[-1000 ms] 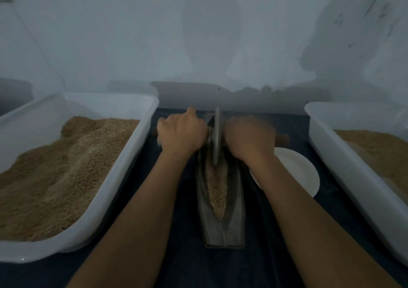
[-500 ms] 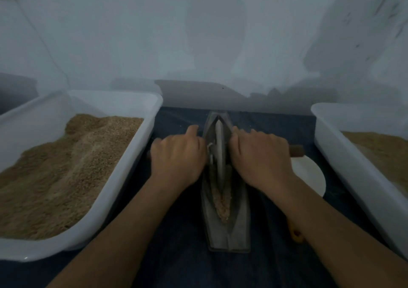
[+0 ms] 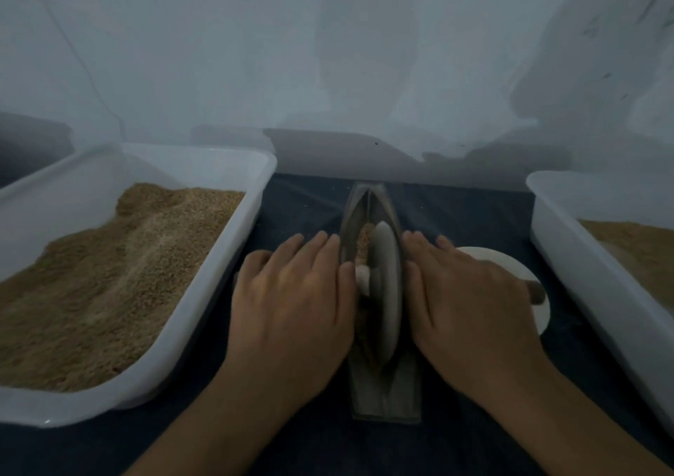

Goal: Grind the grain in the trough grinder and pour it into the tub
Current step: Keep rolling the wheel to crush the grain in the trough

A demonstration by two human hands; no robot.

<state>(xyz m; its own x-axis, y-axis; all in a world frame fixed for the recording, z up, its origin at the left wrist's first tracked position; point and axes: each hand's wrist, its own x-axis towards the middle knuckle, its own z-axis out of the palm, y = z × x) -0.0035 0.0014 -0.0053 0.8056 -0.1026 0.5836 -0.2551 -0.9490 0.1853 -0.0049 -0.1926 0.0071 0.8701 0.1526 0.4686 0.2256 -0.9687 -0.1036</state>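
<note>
we judge we are mid-grind: the grain [image 3: 364, 242] lies coarse and tan in the trough grinder [image 3: 383, 395], which sits on the dark cloth [image 3: 306, 205] between the left tub [image 3: 204, 293] and the right tub [image 3: 569, 256], and nothing looks ready to pour yet. our left hand [image 3: 291, 308] and right hand [image 3: 470, 304] lie flat with fingers straight over the axle handle [image 3: 536, 291], either side of the pale grinding wheel [image 3: 384, 293] standing upright in the groove; which tub takes the meal we cannot tell
</note>
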